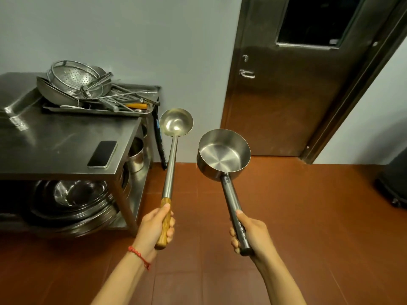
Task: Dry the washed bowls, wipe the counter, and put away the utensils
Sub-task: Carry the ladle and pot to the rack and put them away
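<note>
The floor (pixel 264 216) ahead lies open as far as the shut metal door (pixel 297 95). To the left the counter (pixel 55 150) blocks the way. Its near part is bare except for a phone (pixel 102 154) near the front edge. At its back a tray (pixel 99 111) is heaped with strainers (pixel 74 77) and utensils. The shelf under the counter is crowded with stacked bowls (pixel 72 203). A dark object (pixel 394 183) stands at the far right.

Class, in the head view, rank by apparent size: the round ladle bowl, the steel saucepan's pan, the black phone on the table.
1. Steel saucepan's pan, held in the right hand.
2. Black phone and round ladle bowl, held by the left hand: too alike to rank; distances from the camera differ.
</note>
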Demonstrator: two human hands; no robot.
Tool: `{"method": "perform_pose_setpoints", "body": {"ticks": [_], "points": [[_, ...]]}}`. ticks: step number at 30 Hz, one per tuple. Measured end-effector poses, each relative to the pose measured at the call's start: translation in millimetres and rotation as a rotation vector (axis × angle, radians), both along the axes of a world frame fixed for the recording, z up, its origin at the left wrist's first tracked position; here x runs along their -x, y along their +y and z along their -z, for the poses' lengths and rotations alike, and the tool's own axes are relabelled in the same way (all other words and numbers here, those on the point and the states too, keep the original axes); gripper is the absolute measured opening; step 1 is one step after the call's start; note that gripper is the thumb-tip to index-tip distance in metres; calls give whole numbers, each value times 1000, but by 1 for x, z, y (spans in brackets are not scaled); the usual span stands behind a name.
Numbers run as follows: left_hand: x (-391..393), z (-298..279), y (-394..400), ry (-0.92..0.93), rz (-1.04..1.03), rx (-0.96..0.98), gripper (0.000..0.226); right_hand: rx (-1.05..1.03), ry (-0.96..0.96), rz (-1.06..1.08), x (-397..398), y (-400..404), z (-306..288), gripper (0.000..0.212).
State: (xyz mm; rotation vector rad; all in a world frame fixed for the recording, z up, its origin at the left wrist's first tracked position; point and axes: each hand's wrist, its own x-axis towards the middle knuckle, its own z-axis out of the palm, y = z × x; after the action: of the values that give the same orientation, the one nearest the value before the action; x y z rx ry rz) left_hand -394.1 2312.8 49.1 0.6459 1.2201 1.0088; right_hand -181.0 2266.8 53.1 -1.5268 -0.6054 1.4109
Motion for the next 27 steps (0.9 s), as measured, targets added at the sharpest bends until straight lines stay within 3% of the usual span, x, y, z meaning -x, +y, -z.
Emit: {"method": "perform_pose_setpoints", "body": {"ticks": [8,17,27], "points": [[-40,2,141,-51,-121,-4,24,-20,-3,-127,-45,160,-1,36],[-93,-2,274,-105,-354,-17,24,-52,-47,-410,-101,348,-16,36],[-67,-12,407,-98,-625,-58,24,-44,-65,-628,-59,530,-17,45]]}}
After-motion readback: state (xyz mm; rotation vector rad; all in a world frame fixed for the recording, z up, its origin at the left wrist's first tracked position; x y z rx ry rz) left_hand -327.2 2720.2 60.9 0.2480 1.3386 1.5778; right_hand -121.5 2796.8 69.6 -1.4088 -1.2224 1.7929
